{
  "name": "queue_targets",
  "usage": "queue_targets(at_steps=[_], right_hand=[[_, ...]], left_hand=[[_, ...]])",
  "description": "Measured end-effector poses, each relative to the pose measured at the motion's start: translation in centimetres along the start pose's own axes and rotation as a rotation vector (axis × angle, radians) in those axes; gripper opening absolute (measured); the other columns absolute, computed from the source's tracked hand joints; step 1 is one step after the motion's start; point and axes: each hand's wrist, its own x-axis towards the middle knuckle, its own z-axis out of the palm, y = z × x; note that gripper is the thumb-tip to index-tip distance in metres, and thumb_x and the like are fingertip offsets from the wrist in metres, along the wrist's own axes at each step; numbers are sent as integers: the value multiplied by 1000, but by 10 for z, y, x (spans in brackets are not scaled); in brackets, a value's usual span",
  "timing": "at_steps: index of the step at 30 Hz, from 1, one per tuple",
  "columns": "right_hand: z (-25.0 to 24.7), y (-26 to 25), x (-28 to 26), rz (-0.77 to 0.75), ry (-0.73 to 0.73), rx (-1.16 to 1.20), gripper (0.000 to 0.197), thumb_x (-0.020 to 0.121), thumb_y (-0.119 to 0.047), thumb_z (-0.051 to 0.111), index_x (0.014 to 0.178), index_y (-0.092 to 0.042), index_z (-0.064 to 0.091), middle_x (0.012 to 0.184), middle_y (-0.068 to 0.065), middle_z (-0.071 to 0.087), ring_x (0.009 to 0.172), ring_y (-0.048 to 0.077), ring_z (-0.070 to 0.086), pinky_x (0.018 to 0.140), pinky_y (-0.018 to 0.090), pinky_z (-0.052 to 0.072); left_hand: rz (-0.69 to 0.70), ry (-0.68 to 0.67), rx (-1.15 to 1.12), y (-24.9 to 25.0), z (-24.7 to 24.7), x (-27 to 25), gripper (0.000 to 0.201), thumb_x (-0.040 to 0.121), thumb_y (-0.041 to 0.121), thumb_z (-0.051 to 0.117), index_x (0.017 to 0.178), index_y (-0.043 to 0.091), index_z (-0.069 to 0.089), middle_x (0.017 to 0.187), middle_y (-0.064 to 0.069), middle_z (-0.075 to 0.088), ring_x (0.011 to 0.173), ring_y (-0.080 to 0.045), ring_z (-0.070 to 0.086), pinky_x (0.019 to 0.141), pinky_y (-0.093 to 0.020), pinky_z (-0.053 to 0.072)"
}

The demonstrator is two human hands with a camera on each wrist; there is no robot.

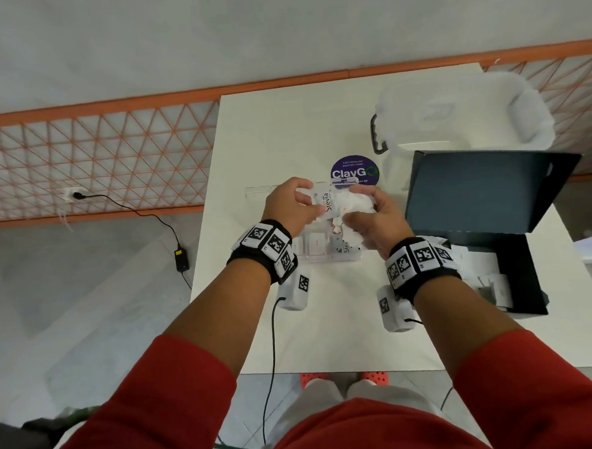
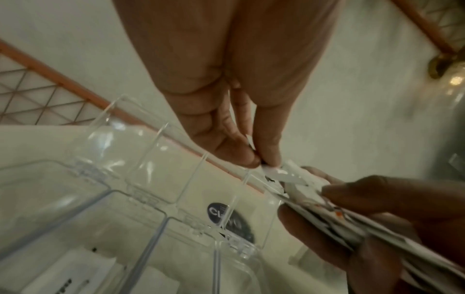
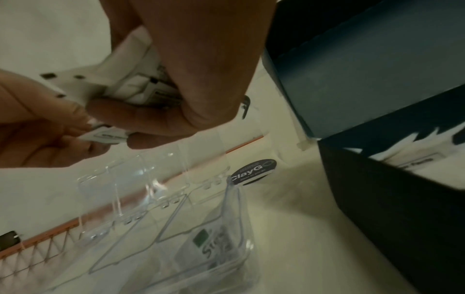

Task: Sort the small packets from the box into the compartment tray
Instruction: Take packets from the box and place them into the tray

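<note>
Both hands hover over the clear compartment tray [image 1: 323, 257] in the middle of the white table. My right hand [image 1: 366, 219] grips a bunch of white packets [image 1: 355, 202]. My left hand [image 1: 300, 203] pinches one packet marked Stevia [image 1: 327, 202] at the left end of that bunch. The left wrist view shows thumb and forefinger [image 2: 261, 161] pinching the packet's edge [image 2: 289, 175]. A Stevia packet [image 3: 214, 244] lies in the tray's right compartment, and another packet [image 1: 318, 245] in the middle one. The open dark box [image 1: 527, 281] at the right holds more packets [image 1: 482, 266].
The box's raised lid [image 1: 485, 190] stands just right of my hands. A translucent plastic container [image 1: 463, 112] sits at the table's back right, a round ClayGo sticker [image 1: 353, 173] behind the tray. Left of the table's edge are floor, a cable and an orange mesh fence [image 1: 95, 156].
</note>
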Motion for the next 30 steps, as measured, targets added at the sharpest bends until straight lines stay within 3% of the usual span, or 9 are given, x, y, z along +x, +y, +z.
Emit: queue_targets(at_steps=[6, 8, 10, 13, 16, 20, 23, 27, 30], right_hand=[[-30, -1, 4, -26, 148, 63, 47, 76, 4, 70, 109, -29, 65, 107, 3, 64, 70, 14, 69, 47, 28, 53], [-37, 1, 7, -45, 157, 80, 46, 77, 7, 69, 110, -24, 65, 109, 6, 63, 83, 23, 68, 59, 38, 60], [-42, 3, 8, -48, 155, 102, 45, 77, 10, 68, 110, -21, 64, 111, 9, 62, 88, 27, 67, 67, 42, 61], [-44, 6, 10, -41, 139, 120, 45, 77, 12, 67, 104, -24, 64, 113, 11, 61, 90, 30, 67, 63, 39, 60], [-45, 7, 11, -41, 115, 131, 45, 77, 13, 67, 105, -23, 65, 108, 7, 62, 89, 28, 67, 61, 36, 58], [-50, 5, 12, -54, 85, 121, 47, 76, 11, 69, 102, -28, 66, 107, 5, 62, 86, 28, 68, 59, 37, 58], [-51, 3, 13, -40, 74, 107, 47, 74, 3, 71, 98, -37, 68, 105, 4, 65, 81, 31, 71, 62, 45, 58], [-48, 2, 14, -43, 74, 113, 49, 74, 3, 71, 94, -41, 69, 106, 5, 66, 78, 28, 71, 59, 41, 58], [-47, 2, 15, -63, 66, 120, 48, 74, 6, 70, 99, -35, 68, 108, 6, 65, 84, 28, 71, 59, 39, 58]], left_hand=[[-62, 14, 41, -3, 27, 4, 27, 82, 2, 64, 108, 12, 62, 84, -9, 72, 69, -18, 70, 71, -32, 59], [-82, -24, 130, -6, 40, 5, 29, 82, 3, 63, 109, 13, 61, 84, -7, 71, 69, -17, 68, 64, -29, 57], [-85, -63, 241, -7, 54, 6, 31, 82, 3, 63, 110, 14, 61, 92, -9, 70, 77, -22, 68, 66, -31, 56], [-52, -122, 440, -11, 70, 6, 30, 85, 4, 64, 114, 13, 62, 106, -14, 66, 89, -29, 66, 77, -37, 57], [-7, -143, 537, -15, 79, 6, 29, 88, 6, 59, 117, 11, 61, 109, -16, 65, 92, -32, 65, 79, -39, 55], [-32, 10, 398, -9, 70, 12, 23, 86, 11, 57, 108, 18, 59, 88, -5, 66, 76, -23, 63, 65, -28, 51], [-34, 98, 286, -2, 55, 20, 15, 85, 13, 55, 98, 20, 58, 77, 4, 57, 69, -18, 57, 59, -23, 45], [15, -114, 407, -2, 58, 16, 20, 85, 9, 56, 102, 19, 60, 77, 3, 56, 69, -16, 55, 57, -21, 45], [57, -159, 416, -6, 68, 13, 20, 89, 15, 57, 108, 19, 60, 76, 1, 58, 64, -14, 53, 52, -16, 40]])
